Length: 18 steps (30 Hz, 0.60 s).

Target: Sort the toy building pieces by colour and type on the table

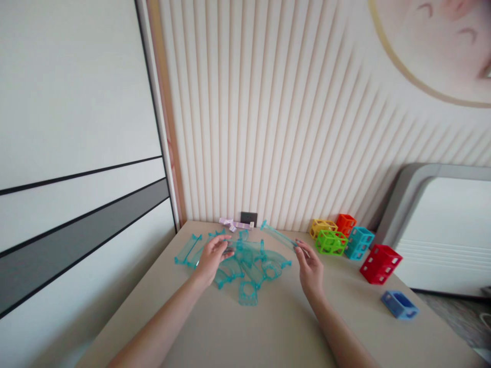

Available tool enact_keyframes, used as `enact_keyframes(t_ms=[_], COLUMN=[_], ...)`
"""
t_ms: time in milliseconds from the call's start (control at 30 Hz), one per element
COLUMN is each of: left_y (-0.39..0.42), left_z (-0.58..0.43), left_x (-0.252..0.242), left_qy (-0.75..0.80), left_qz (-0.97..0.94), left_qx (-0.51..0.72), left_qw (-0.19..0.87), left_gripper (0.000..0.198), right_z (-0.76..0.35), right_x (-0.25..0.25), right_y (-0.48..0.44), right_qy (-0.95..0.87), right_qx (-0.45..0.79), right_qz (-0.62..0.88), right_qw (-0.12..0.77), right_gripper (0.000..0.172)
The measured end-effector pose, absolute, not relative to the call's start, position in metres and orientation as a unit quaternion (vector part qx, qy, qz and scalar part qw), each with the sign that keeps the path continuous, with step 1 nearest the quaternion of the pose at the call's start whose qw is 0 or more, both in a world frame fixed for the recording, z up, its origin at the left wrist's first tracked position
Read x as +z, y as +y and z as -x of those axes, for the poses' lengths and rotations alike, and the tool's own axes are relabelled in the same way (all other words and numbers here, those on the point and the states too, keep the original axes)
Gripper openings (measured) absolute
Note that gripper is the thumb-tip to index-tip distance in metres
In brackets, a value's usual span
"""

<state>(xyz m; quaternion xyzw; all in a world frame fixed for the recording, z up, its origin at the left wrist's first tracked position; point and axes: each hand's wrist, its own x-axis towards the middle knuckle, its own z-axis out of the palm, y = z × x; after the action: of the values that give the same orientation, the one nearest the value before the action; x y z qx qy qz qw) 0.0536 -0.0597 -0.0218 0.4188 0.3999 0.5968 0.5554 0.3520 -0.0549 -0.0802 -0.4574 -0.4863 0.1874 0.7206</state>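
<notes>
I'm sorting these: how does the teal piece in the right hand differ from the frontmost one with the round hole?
The long piece is held at a slant by the right hand; the holed piece lies on the table. The long piece is a narrow strip; the holed piece is squarish. Both are see-through teal.

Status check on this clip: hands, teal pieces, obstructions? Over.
Right hand pinching a translucent teal track piece by one end. Left hand over the teal pile, grip unclear. Green openwork block near right hand, seemingly not obstructing.
</notes>
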Motion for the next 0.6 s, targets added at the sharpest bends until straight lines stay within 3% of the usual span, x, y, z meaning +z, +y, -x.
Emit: enact_keyframes(t_ms=[333,600], left_y=[-0.061,-0.068], left_z=[-0.089,-0.092], left_x=[-0.068,-0.067], left_qy=[0.328,0.3], left_qz=[-0.395,-0.305], left_qx=[0.588,0.609], left_qw=[0.625,0.668], left_gripper=[0.053,0.04], right_z=[-0.328,-0.323], right_x=[-0.072,-0.086], right_y=[-0.073,-0.073], right_qy=[-0.612,-0.66], right_qx=[0.209,0.222], right_qz=[0.382,0.369], right_qw=[0.66,0.616], right_gripper=[0.018,0.017])
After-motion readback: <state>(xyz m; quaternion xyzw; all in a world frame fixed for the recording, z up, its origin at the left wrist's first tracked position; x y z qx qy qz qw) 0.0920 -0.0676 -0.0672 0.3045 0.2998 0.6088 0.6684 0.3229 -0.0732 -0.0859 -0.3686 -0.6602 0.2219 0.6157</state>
